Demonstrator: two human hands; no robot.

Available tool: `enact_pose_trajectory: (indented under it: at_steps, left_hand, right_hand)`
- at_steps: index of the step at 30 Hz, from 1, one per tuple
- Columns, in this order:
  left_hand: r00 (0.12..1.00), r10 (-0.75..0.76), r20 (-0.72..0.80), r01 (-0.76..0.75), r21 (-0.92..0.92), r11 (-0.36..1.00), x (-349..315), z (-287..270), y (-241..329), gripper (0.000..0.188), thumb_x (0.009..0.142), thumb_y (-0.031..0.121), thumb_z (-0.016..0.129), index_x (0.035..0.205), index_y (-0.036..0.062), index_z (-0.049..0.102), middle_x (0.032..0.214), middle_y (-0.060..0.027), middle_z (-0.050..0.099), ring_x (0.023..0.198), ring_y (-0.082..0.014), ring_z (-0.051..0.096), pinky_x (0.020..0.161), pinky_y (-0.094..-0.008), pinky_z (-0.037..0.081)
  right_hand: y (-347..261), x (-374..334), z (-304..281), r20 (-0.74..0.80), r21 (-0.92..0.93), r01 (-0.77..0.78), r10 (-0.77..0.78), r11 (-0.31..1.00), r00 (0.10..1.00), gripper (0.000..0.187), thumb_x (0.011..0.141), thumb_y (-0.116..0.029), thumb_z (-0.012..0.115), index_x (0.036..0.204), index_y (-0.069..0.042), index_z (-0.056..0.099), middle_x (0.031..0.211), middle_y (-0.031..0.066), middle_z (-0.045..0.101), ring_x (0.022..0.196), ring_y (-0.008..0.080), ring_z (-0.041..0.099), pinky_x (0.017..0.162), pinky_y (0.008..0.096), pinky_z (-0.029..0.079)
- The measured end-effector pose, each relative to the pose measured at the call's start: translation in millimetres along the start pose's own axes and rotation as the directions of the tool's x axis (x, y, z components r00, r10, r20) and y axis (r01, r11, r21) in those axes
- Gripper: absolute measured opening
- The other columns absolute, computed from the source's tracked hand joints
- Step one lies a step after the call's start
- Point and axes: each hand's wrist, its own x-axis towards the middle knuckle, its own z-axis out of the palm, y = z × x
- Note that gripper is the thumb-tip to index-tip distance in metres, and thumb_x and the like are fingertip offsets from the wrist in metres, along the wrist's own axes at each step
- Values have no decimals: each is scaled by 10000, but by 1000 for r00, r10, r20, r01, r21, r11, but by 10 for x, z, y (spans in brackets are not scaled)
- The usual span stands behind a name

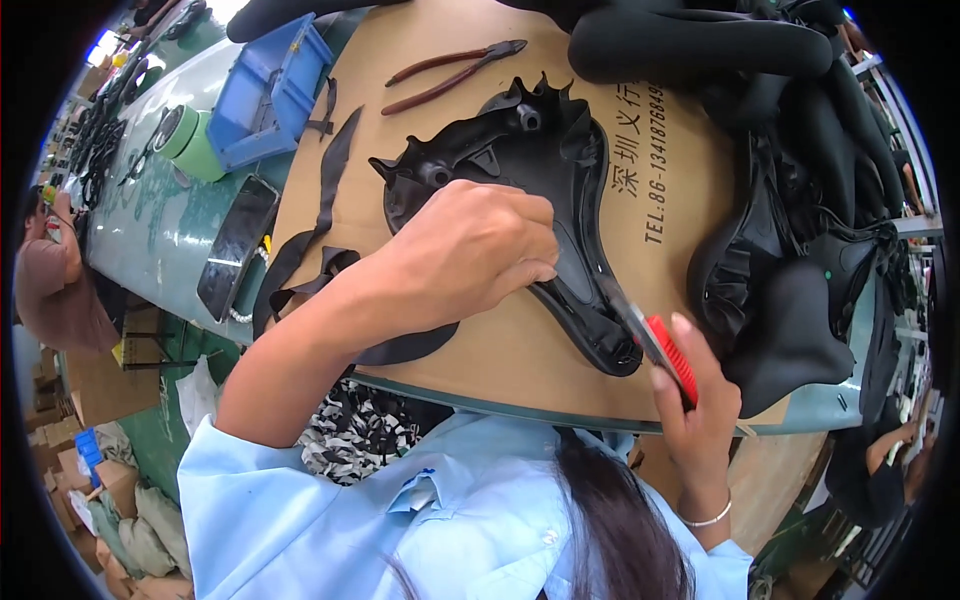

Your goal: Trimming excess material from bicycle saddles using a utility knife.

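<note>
A black bicycle saddle (pixel 570 225) lies underside up on the cardboard, its narrow nose toward me and to the right. Loose cover material stands up in jagged points along its wide far end. My left hand (pixel 480 240) is closed over the middle of the saddle; what its curled fingers pinch is hidden. In my right hand (pixel 700 395) is a red-handled utility knife (pixel 672 360). Its blade, slightly blurred, points at the saddle's right edge near the nose. Black strips of cut material (pixel 330 190) lie left of the saddle.
Red-handled pliers (pixel 450 75) rest on the cardboard sheet (pixel 640 290) beyond the saddle. To the left are a blue bin (pixel 265 95), a green cup (pixel 190 145) and a phone (pixel 238 245). More black saddles (pixel 790 330) crowd the right side. Other people (pixel 65 280) are at the edges.
</note>
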Motion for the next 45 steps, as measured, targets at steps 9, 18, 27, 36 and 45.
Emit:
enact_pose_trajectory:
  at_steps: [9,18,27,36,45]
  left_hand:
    - [1000,-30,-7,30,32,999,69,38,-17,110,816,119,646,790,12,640,749,-100,559,691,-297,581,602,-392,460]
    - [993,-116,-12,115,-26,993,19,63,71,106,813,117,649,804,12,658,762,-100,575,696,-298,592,611,-382,469]
    - [973,-227,32,225,45,973,297,296,101,156,778,148,679,783,0,630,756,-125,597,694,-301,604,626,-402,475]
    - [819,-531,216,524,-658,541,316,221,1,173,802,167,697,792,6,636,694,11,571,647,-55,498,590,-239,383]
    - [788,-585,190,491,-768,412,331,203,-50,154,776,194,698,782,49,645,700,37,573,650,-36,450,601,-221,306]
  right_hand:
    - [-232,104,14,29,1,-35,35,999,999,333,937,-123,550,1245,-20,476,866,76,629,686,92,561,631,253,474]
    - [-400,139,-525,38,25,-53,52,998,998,401,949,-108,516,1337,-46,437,869,61,622,663,86,543,609,243,466]
    - [-99,100,-219,39,48,-74,72,996,997,475,962,-93,483,1430,-71,398,872,47,614,641,80,526,586,233,459]
    - [-297,12,65,164,127,-187,165,974,973,470,983,-121,422,1447,-66,376,957,58,633,594,79,526,476,224,445]
    - [-584,29,198,425,350,-505,346,789,836,477,995,-152,408,1451,-31,340,949,77,610,557,75,512,472,216,452]
